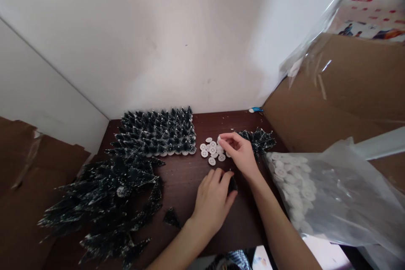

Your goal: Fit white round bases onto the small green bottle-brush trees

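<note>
My left hand is closed around a small dark-green miniature tree, most of it hidden by the fingers. Just above it, my right hand pinches a white plastic base between thumb and fingertips. Beneath those fingertips lies a loose cluster of round white bases with slotted centres. One loose miniature tree rests to the left of my left wrist. Farther left is a big tangled heap of snow-flecked trees. Behind the heap, trees on white bases stand upright in tight rows.
More dark trees lie beyond my right hand. A clear plastic bag of white bases sits at the right, against a cardboard box. Another carton stands at the left. A blue-and-white item lies by the wall.
</note>
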A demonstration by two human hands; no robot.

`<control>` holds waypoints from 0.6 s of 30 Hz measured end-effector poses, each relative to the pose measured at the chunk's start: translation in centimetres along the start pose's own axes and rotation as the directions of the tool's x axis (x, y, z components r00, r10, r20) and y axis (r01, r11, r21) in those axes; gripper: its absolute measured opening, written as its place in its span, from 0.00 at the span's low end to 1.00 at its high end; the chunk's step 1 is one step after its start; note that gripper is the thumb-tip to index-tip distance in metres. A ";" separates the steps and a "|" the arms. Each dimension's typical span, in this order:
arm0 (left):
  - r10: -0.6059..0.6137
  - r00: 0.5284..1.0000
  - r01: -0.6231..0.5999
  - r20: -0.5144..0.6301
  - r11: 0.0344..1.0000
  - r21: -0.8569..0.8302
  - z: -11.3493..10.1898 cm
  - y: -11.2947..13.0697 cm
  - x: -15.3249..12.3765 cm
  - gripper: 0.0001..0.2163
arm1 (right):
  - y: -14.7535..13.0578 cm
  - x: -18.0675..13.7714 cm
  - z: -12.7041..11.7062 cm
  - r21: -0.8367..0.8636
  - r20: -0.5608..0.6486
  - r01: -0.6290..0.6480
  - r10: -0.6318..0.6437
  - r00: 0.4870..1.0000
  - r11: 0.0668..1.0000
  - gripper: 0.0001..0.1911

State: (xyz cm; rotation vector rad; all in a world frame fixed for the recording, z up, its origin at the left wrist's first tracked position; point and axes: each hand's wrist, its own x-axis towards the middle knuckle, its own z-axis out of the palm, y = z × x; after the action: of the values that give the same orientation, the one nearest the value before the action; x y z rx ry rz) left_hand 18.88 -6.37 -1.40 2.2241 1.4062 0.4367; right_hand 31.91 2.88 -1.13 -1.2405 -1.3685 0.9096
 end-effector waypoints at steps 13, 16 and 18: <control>-0.022 0.998 0.017 -0.053 0.995 -0.099 -0.1 -0.7 -0.8 0.19 | -1.3 -0.3 0.5 0.464 0.126 -0.163 0.117 0.985 0.871 0.11; -0.042 0.994 0.030 -0.097 0.992 -0.121 -0.7 -2.0 -2.6 0.19 | -1.9 -1.1 2.0 0.596 0.160 -0.195 0.123 0.979 0.779 0.11; -0.051 0.990 0.036 -0.128 0.993 -0.114 -0.8 -2.8 -3.6 0.18 | -2.0 -1.8 3.5 0.641 0.194 -0.226 0.130 0.972 0.734 0.11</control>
State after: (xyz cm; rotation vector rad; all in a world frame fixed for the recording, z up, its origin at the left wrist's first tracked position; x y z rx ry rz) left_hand 14.83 -8.45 -2.29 2.1043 1.4561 0.6409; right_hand 27.95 1.14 -0.23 -0.7625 -0.8890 1.4847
